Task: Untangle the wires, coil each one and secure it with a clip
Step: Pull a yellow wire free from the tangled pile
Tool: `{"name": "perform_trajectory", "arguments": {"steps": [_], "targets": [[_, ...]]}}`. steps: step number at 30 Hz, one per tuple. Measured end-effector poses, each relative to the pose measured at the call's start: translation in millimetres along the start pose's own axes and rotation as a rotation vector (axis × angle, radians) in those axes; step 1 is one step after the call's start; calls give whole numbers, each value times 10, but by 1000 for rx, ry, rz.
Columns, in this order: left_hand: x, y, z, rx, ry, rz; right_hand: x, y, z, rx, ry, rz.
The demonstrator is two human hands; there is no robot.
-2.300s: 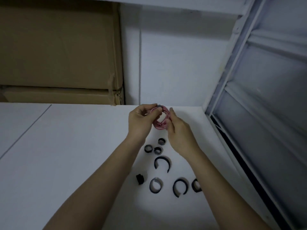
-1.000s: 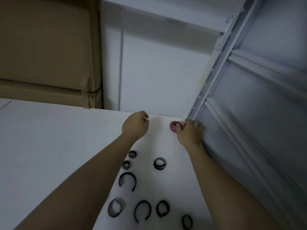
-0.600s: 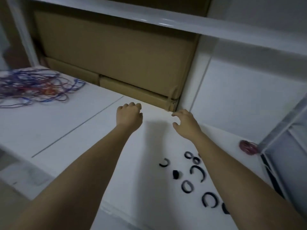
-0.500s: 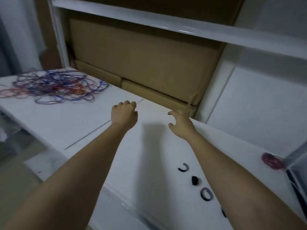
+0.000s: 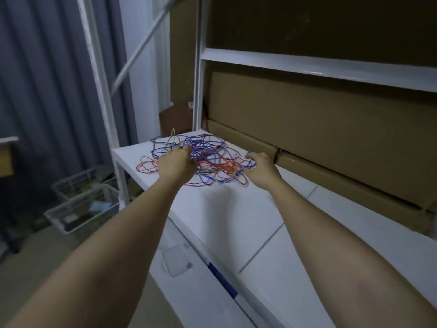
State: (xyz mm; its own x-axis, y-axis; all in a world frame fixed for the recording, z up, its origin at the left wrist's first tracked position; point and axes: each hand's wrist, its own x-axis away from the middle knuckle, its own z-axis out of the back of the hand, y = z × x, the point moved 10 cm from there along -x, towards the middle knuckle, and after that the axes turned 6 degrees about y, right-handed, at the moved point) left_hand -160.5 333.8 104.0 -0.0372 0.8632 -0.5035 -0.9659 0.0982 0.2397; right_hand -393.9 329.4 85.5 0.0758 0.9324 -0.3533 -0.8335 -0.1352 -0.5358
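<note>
no brand, label or writing can be read anywhere in view.

there is one tangled heap of wires (image 5: pixel 203 157), blue and red strands with a little yellow mixed in, lying on the far left end of the white table (image 5: pixel 236 216). single strands cannot be counted.

two bare hands reach into it. the left hand (image 5: pixel 176 165) lies knuckles up on the left part of the heap, its fingers (image 5: pixel 183 151) curled down among the blue strands; whether they actually grip a strand cannot be told, since the fingertips are hidden. red loops spill out to the left of these fingers and more blue and red wire lies just beyond and to their right.

the right hand (image 5: pixel 261 170) sits at the heap's right edge, fingers (image 5: pixel 250 158) bent and slightly apart, with a blue wire running at the fingertips; touching it, though a firm pinch cannot be confirmed. the bulk of the tangle lies to the left of these fingers, between the two hands.

behind the fingers stand two stacked cardboard boxes (image 5: pixel 319 129). off the table to the left, two plastic baskets (image 5: pixel 82 207) sit on the floor before a grey curtain (image 5: pixel 42 79).
</note>
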Motion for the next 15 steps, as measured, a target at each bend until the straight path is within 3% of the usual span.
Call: {"name": "perform_trajectory", "arguments": {"steps": [7, 15], "targets": [[-816, -987, -214, 28, -1, 22, -801, -671, -809, 6, -13, 28], [-1823, -1782, -770, 52, -6, 25, -2021, -1002, -1645, 32, -49, 36]]}}
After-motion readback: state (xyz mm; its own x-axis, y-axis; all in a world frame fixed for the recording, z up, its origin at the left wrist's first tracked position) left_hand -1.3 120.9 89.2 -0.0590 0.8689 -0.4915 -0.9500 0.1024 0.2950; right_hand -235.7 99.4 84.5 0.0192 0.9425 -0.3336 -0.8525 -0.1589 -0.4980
